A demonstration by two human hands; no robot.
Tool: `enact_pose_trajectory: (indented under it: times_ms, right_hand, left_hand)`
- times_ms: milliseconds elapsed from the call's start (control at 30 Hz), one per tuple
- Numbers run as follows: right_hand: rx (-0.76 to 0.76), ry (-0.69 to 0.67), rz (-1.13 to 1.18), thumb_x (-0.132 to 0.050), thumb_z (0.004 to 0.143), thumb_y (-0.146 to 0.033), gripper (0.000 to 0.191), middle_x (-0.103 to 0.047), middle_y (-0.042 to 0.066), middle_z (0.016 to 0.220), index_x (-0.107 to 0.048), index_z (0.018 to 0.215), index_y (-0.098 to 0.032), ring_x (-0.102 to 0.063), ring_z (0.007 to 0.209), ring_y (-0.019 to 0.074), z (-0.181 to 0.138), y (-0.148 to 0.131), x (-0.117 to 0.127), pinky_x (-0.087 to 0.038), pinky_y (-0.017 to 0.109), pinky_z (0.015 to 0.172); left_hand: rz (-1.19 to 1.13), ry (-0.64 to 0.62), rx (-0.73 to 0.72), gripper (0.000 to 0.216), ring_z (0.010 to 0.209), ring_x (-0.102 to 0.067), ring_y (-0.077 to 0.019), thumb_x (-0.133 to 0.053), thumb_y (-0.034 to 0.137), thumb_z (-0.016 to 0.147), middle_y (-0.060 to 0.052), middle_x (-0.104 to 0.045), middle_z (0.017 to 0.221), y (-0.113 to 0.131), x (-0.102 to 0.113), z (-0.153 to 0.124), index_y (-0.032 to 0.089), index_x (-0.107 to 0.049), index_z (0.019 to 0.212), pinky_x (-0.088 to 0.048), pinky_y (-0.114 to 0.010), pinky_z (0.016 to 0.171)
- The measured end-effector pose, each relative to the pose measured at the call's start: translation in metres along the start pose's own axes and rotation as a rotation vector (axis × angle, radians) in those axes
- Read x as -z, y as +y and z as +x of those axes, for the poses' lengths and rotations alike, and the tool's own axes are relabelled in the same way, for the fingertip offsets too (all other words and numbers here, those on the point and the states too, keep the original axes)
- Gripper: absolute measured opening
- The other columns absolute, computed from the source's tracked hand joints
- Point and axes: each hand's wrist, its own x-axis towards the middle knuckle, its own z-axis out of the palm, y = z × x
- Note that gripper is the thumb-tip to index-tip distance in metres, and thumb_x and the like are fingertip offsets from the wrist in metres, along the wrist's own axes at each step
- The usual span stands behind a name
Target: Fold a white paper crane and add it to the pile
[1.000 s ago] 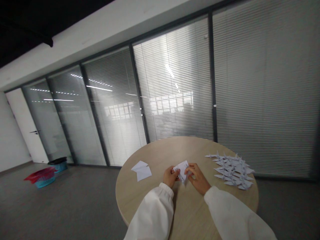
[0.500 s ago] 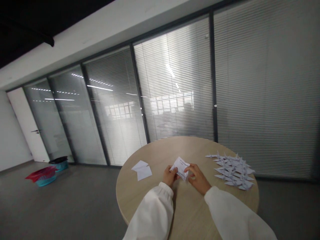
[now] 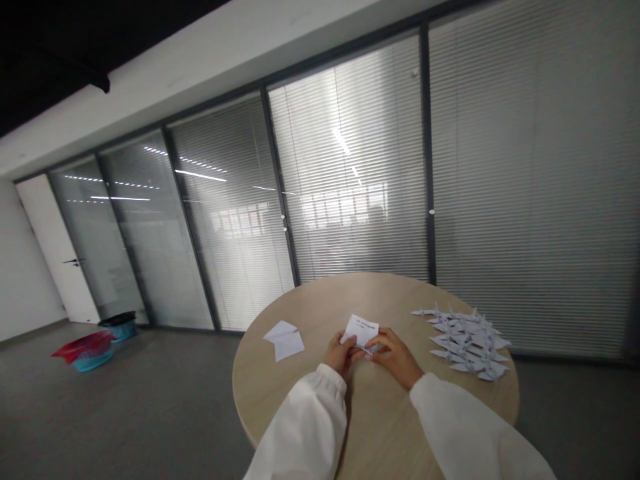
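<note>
Far left of frame I get blue basins (image 3: pixel 93 362) on the floor, the nearer one under red plastic (image 3: pixel 83 346). Next, loose white sheets (image 3: pixel 286 341) on the round table (image 3: pixel 280 393), apart from both hands, probably parked there for working room. Lower centre, my left hand (image 3: pixel 341 352) pinches the small paper (image 3: pixel 361 328) at its left side, thumb on top, seemingly to steady it; my right hand (image 3: pixel 396 357) grips its right edge, likely controlling the near fold. That paper: over the table, white, roughly rectangular, dark print, unreadable. Lower right, a pile of pointed folded pieces (image 3: pixel 473 343), overlapping, likely put aside.
</note>
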Motion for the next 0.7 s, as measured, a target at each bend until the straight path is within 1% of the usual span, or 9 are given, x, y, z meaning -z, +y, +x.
enact_pose_trajectory:
  times_ms: [67,167,333,500,600,700]
  right_hand:
    - [-0.011,0.020,0.028,-0.064,0.065,-0.032,0.017,-0.053,0.005,0.100,-0.064,0.076,-0.020,-0.053,0.093,0.0192,0.0013,0.0004,0.0008,-0.047,0.029,0.070]
    - [-0.052,0.045,0.050,-0.062,0.067,-0.039,0.022,-0.056,0.005,0.094,-0.063,0.073,-0.019,-0.054,0.091,0.0197,0.0031,0.0011,0.0029,-0.047,0.028,0.069]
    - [-0.110,0.069,0.085,-0.058,0.070,-0.044,0.028,-0.062,0.005,0.083,-0.063,0.072,-0.016,-0.057,0.082,0.0200,0.0046,0.0038,0.0066,-0.044,0.029,0.072]
    - [-0.171,0.106,0.122,-0.058,0.068,-0.046,0.031,-0.064,0.003,0.072,-0.063,0.070,-0.015,-0.058,0.072,0.0198,0.0044,0.0063,0.0080,-0.043,0.028,0.067]
    - [-0.211,0.154,0.119,-0.059,0.066,-0.049,0.034,-0.062,0.002,0.065,-0.061,0.066,-0.015,-0.057,0.066,0.0189,0.0054,0.0067,0.0080,-0.043,0.027,0.062]
    - [-0.215,0.187,0.122,-0.061,0.064,-0.048,0.033,-0.060,0.002,0.062,-0.059,0.063,-0.015,-0.055,0.063,0.0179,0.0070,0.0080,0.0076,-0.042,0.026,0.060]
  left_hand:
    - [0.006,-0.043,-0.004,0.029,0.060,-0.063,-0.0154,-0.063,0.016,0.064,-0.006,-0.065,0.074,0.0011,-0.0012,-0.0011,0.012,-0.051,0.090,-0.052,-0.027,0.057]
    - [0.018,-0.100,0.002,0.028,0.068,-0.064,-0.0181,-0.063,0.017,0.065,-0.011,-0.066,0.083,0.0022,-0.0030,-0.0022,0.009,-0.055,0.092,-0.052,-0.029,0.065]
    - [0.037,-0.147,0.007,0.028,0.077,-0.063,-0.0182,-0.063,0.018,0.066,-0.012,-0.065,0.092,0.0034,-0.0040,-0.0040,0.009,-0.058,0.092,-0.050,-0.029,0.075]
    - [0.041,-0.198,-0.013,0.033,0.081,-0.062,-0.0194,-0.066,0.020,0.063,-0.011,-0.064,0.096,0.0031,-0.0049,-0.0057,0.011,-0.059,0.094,-0.048,-0.033,0.079]
    - [0.041,-0.233,-0.021,0.035,0.081,-0.062,-0.0196,-0.067,0.021,0.063,-0.011,-0.064,0.096,0.0024,-0.0061,-0.0070,0.012,-0.058,0.096,-0.047,-0.035,0.081]
    - [0.061,-0.265,-0.011,0.037,0.081,-0.062,-0.0201,-0.067,0.023,0.063,-0.011,-0.063,0.098,0.0024,-0.0077,-0.0087,0.012,-0.058,0.097,-0.047,-0.036,0.081]
